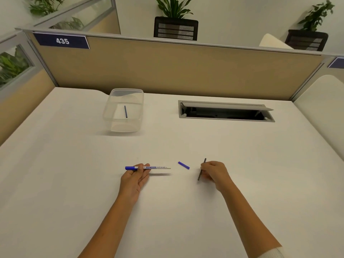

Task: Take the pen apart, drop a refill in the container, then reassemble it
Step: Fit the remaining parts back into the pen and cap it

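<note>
While your left hand is pinching the pen barrel above the desk and your right hand is gripping a dark refill, one refill lying in the container, you are risking knocking the loose blue cap away.
</note>
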The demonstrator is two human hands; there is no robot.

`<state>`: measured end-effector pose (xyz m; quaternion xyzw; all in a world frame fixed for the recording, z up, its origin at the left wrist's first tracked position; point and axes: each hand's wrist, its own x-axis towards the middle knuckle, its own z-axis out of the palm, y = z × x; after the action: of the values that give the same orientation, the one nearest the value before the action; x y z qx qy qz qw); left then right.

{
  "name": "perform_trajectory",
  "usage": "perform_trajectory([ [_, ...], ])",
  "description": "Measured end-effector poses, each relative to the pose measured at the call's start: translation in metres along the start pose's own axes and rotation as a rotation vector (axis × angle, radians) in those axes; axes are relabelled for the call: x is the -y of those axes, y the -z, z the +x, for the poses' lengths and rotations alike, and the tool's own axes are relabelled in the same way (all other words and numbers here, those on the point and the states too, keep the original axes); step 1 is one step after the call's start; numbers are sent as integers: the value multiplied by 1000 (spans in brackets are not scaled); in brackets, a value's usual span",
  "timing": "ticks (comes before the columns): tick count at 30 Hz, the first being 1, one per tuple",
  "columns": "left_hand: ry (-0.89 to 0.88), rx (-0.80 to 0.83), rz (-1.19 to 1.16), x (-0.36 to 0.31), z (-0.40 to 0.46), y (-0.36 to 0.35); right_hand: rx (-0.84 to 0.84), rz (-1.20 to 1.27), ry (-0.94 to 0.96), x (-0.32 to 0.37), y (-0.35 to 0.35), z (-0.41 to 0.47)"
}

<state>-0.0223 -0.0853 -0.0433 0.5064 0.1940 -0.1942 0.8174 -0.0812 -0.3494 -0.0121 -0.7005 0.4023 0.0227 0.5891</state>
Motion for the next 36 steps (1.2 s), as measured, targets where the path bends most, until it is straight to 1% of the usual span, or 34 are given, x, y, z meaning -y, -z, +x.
perform_trajectory([
  [2,-15,7,-13,-3,-2,-2,90,240,-31,4,-8,-13],
  [5,-42,31,-22,-13,-5,-10,171,589,-5,13,-23,-34],
  [7,-62,42,-42,-21,-7,-15,169,734,15,19,-33,-45],
  [9,-79,47,-74,-28,-9,-17,160,801,47,26,-42,-52],
  [17,-99,83,-135,-53,-16,-20,208,871,95,47,-66,-65],
  [25,-105,114,-146,-58,-18,-21,197,878,114,50,-73,-73],
  [27,-115,115,-145,-59,-19,-22,160,854,144,51,-75,-75],
  [31,-133,114,-132,-60,-21,-24,-19,742,293,51,-83,-80],
  [33,-138,114,-132,-60,-22,-26,-78,716,355,50,-88,-82],
  [36,-144,103,-137,-59,-24,-30,-136,721,367,51,-95,-83],
])
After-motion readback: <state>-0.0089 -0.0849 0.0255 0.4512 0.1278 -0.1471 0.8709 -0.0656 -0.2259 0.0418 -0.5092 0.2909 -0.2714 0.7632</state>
